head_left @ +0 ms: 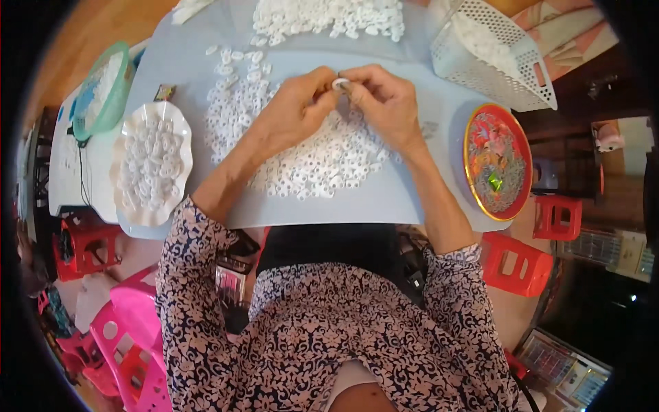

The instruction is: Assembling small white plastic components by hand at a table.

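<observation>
Two bare hands meet over the far side of the bench (405, 199) in the head view, and that's the only angle here. The left hand (302, 103) and the right hand (386, 103) both have their fingers pinched in on one small white piece (340, 83), so it's sitting right between the two sets of fingertips, up above the bench. Can't really make out the finer detail of it, it's too small and partly covered. Right under the wrists there's a big loose spread of similar white pieces (309, 178), some with dark dots or holes in them, and another white heap (329, 17) lies at the far edge. Over on the left there's a wavy-edged white plate (141, 218) loaded with more white bits (152, 161), chunkier looking ones, with a little shiny packet (164, 93) just beyond it. Further left is a green basket (122, 110) with pale stuff inside. On the right side there's a red tray (478, 130) with a gold rim, holding a bunch of small grey bits (508, 192) and a bright green wrapped thing (494, 180), and behind that a white basket (480, 86) full of holes with white contents. Down on the floor you've got red stools (518, 264) to the right and a pink chair (127, 336) at lower left.
</observation>
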Available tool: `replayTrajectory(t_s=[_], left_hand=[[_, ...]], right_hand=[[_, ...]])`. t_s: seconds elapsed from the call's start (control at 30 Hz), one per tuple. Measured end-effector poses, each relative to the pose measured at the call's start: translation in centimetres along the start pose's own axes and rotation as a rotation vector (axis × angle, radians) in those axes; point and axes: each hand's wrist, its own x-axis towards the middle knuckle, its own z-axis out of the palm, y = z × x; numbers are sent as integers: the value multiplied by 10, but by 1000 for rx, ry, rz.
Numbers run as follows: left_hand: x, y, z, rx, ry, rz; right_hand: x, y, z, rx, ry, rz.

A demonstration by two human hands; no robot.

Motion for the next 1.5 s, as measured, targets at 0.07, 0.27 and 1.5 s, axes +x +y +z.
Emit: replayTrajectory(t_s=[0.07, 0.27, 1.5], left_hand=[[1, 1, 4, 10, 33, -47], [-4, -11, 3, -15, 27, -97], [9, -13, -82, -465, 711, 46]], right_hand=[[-2, -3, -2, 31, 7, 23], [-6, 8, 10, -5, 58, 48], [88, 0, 58, -490, -552, -443]])
